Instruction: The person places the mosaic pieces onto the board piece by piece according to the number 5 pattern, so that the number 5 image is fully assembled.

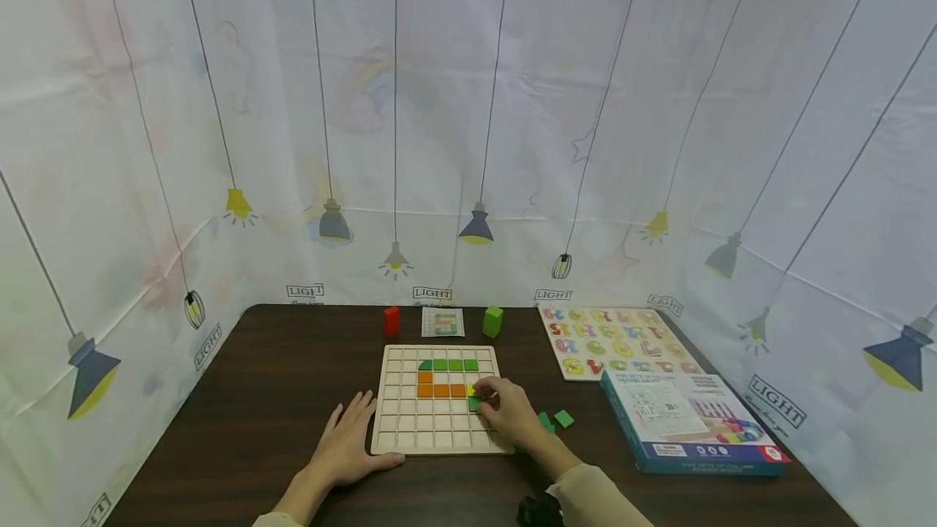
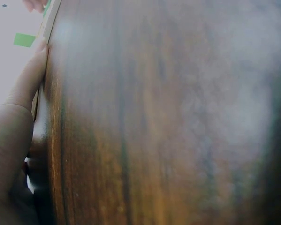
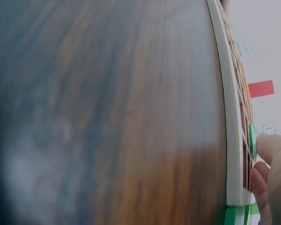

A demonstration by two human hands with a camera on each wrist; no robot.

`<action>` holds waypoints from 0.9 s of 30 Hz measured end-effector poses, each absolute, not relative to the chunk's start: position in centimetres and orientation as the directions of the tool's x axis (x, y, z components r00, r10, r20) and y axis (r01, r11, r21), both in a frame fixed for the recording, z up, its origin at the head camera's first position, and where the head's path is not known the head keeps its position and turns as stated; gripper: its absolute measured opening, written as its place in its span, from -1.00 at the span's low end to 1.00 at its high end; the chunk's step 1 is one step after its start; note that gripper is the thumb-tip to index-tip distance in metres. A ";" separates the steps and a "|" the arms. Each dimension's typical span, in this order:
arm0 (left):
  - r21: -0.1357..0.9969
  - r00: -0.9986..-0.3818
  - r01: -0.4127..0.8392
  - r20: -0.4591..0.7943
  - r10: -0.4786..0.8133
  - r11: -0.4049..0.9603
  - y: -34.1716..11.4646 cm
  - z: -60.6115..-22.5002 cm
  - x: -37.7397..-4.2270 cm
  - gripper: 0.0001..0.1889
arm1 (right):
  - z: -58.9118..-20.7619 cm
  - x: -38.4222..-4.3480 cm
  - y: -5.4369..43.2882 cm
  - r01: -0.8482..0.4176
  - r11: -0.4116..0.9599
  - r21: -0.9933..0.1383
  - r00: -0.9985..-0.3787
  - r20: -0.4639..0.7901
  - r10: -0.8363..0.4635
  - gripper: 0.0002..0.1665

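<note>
A pale wooden grid board [image 1: 417,422] lies on the dark table. On it a row of green tiles [image 1: 455,365], several orange tiles [image 1: 441,390] and a yellow tile [image 1: 471,389] form a pattern. My right hand [image 1: 512,413] pinches a green tile [image 1: 474,403] over the board's right part, just below the yellow one; in the right wrist view the tile [image 3: 252,140] stands at the fingertips. Fingers spread, my left hand [image 1: 350,446] rests on the table along the board's left edge, its thumb by the near left corner.
Loose green tiles [image 1: 564,419] lie right of the board. Behind it stand a red block [image 1: 391,321], a pattern card [image 1: 442,322] and a light green block [image 1: 493,322]. At the right are a letter board [image 1: 607,340] and a game box [image 1: 695,429]. A black object [image 1: 540,511] sits near the right sleeve.
</note>
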State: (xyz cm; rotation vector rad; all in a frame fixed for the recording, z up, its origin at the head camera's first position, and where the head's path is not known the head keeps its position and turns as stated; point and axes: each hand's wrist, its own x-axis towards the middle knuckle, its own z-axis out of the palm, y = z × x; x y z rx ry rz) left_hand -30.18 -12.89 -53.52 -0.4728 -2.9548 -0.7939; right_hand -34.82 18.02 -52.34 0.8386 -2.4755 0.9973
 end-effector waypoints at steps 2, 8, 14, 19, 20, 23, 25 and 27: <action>0.487 -0.953 0.300 0.120 0.278 0.820 -12.9 -53.5 -30.2 0.20 | -52.2 -34.7 18.1 -0.626 0.583 -0.518 -0.773 0.506 -0.382 -0.72; 0.487 -0.954 0.296 0.114 0.277 0.822 -12.8 -53.5 -30.2 0.19 | -52.1 -34.6 18.4 -0.611 0.587 -0.530 -0.785 0.498 -0.368 -0.72; 0.488 -0.955 0.292 0.105 0.277 0.822 -12.8 -53.5 -30.2 0.19 | -52.1 -34.5 19.0 -0.619 0.578 -0.532 -0.777 0.523 -0.351 -0.71; 0.485 -0.956 0.291 0.108 0.274 0.825 -12.7 -53.4 -30.2 0.19 | -51.9 -34.2 20.7 -0.577 0.619 -0.533 -0.801 0.519 -0.299 -0.70; 0.483 -0.956 0.292 0.109 0.274 0.825 -12.7 -53.4 -30.2 0.19 | -51.9 -34.2 21.2 -0.565 0.625 -0.539 -0.808 0.517 -0.284 -0.70; 0.480 -0.955 0.295 0.112 0.276 0.826 -12.7 -53.3 -30.1 0.19 | -51.7 -34.0 22.7 -0.527 0.643 -0.556 -0.827 0.511 -0.236 -0.69; 0.480 -0.955 0.295 0.111 0.276 0.826 -12.7 -53.3 -30.1 0.20 | -51.6 -33.9 23.7 -0.504 0.658 -0.560 -0.836 0.509 -0.207 -0.68; 0.479 -0.954 0.295 0.108 0.278 0.827 -12.8 -53.2 -30.0 0.19 | -51.6 -33.8 24.8 -0.477 0.677 -0.560 -0.846 0.501 -0.183 -0.67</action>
